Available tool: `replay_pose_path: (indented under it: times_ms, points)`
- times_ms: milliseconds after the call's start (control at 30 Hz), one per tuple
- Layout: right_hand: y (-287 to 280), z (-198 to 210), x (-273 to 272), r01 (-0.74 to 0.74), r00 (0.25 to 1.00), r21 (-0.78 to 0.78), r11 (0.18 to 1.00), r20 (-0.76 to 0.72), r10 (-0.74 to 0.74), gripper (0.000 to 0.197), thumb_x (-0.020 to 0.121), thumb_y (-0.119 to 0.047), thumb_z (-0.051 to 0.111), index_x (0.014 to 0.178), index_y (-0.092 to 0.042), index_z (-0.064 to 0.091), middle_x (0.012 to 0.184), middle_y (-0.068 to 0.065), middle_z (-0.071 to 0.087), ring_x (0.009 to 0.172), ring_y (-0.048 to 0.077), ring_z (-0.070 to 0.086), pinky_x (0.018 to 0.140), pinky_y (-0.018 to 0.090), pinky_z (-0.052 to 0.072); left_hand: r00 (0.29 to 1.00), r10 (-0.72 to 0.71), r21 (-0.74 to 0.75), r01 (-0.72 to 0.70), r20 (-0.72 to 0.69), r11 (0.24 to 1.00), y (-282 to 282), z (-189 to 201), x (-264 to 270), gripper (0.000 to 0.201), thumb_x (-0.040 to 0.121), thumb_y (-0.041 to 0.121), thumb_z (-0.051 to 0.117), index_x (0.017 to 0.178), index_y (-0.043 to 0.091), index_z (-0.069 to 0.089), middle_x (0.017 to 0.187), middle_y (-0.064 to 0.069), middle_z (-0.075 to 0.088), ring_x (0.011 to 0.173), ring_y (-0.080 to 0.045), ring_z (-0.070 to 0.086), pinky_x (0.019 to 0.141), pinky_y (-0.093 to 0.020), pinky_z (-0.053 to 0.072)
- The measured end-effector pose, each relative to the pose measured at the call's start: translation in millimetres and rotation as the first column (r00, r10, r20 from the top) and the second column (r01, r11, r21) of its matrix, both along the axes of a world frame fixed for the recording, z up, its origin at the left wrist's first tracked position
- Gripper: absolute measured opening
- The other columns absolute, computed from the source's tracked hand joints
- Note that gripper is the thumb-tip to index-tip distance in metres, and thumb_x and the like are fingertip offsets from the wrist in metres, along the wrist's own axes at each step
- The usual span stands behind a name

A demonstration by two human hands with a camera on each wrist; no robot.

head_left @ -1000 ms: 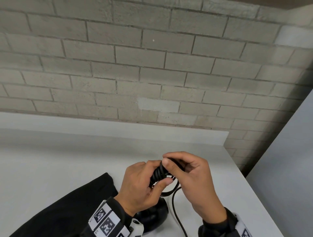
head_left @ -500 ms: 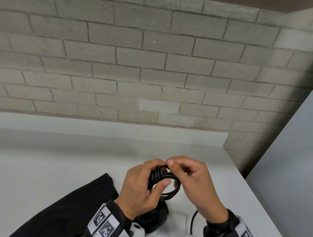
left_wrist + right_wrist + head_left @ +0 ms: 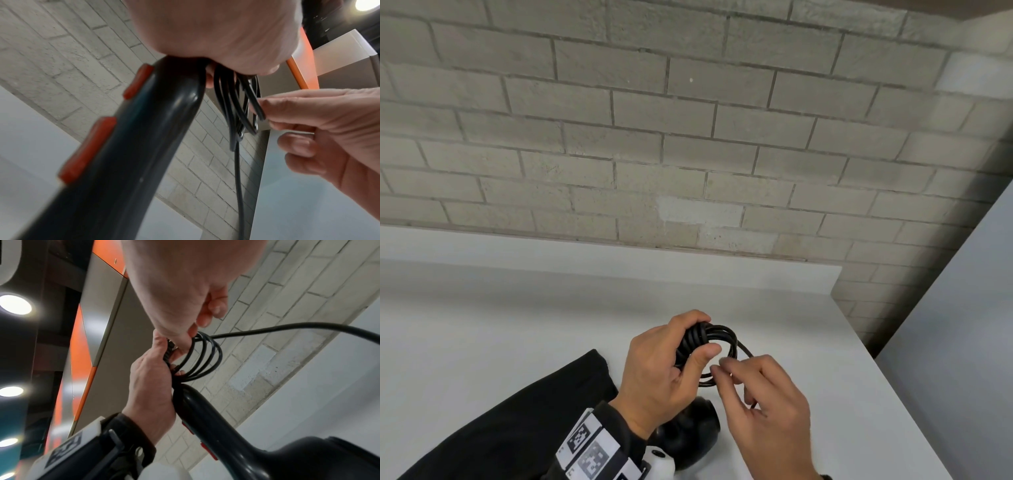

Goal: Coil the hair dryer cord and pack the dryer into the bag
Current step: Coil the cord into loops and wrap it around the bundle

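Observation:
My left hand (image 3: 700, 337) grips several loops of the black cord (image 3: 726, 334) bunched at the end of the hair dryer's handle (image 3: 144, 146), which is black with red buttons. The dryer's round body (image 3: 688, 435) hangs below that wrist, just above the table. My right hand (image 3: 722, 363) pinches the loose cord strand beside the coil's lower right, thumb against forefinger (image 3: 287, 104). In the right wrist view the free cord (image 3: 308, 326) runs off to the right from the coil (image 3: 205, 356). The black bag (image 3: 517, 421) lies flat at the left.
A white table (image 3: 517, 325) stands against a grey brick wall (image 3: 688, 154), with its right edge near my right hand. A pale panel (image 3: 962, 325) rises at the far right.
My right hand has come off the top of the coil and dropped to its lower right, drawing the loose strand with it. The loops show more plainly. My left hand keeps its grip.

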State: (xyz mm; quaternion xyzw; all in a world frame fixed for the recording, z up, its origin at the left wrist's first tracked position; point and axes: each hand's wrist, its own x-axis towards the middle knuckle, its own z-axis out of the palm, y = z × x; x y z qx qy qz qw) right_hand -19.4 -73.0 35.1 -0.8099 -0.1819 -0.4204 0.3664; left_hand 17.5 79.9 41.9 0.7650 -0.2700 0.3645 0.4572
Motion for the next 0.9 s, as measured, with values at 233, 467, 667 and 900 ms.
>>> replay_pose_path:
  times_ms: [233,467,667,900]
  points:
    - [7,9,-2,0.148,0.988,-0.092,0.985,-0.028,-0.151,0.022,0.084,-0.036,0.064,0.097,-0.026,0.078,0.069,-0.009,0.064,0.042,0.008,0.046,0.039,0.018,0.036,1.000,-0.013,-0.025,0.013,-0.011,1.000,-3,1,-3,0.032,0.098,0.052,0.048,0.111,0.024,0.055,0.070,0.007,0.064,0.056,-0.011,0.060,0.051,-0.032,0.050]
    - [18,14,-7,0.112,0.874,-0.221,0.969,-0.442,-0.202,0.033,0.087,-0.057,0.040,0.092,-0.041,0.068,0.087,-0.017,0.051,0.048,0.001,0.054,0.043,0.009,0.031,0.999,0.001,-0.005,-0.001,0.039,1.000,-2,1,-5,0.032,0.098,0.051,0.048,0.110,0.022,0.056,0.075,0.009,0.067,0.060,-0.010,0.063,0.052,-0.031,0.052]
    - [5,35,-6,-0.039,0.628,0.321,0.946,-0.729,0.274,0.021,0.088,-0.039,0.063,0.073,-0.028,0.073,0.087,-0.006,0.064,0.062,0.006,0.059,0.065,0.019,0.048,0.993,0.073,0.087,-0.082,0.096,0.993,2,1,0,0.028,0.098,0.047,0.049,0.108,0.022,0.056,0.065,0.006,0.061,0.051,-0.012,0.055,0.049,-0.029,0.046]
    - [-24,64,-7,0.014,0.178,0.825,0.565,-0.558,0.810,0.044,0.087,-0.038,0.064,0.058,-0.007,0.056,0.082,0.012,0.061,0.081,0.022,0.057,0.074,0.037,0.049,0.987,0.055,0.132,-0.076,0.150,0.988,2,0,2,0.025,0.098,0.045,0.050,0.103,0.021,0.058,0.065,0.008,0.059,0.050,-0.013,0.053,0.050,-0.028,0.045]
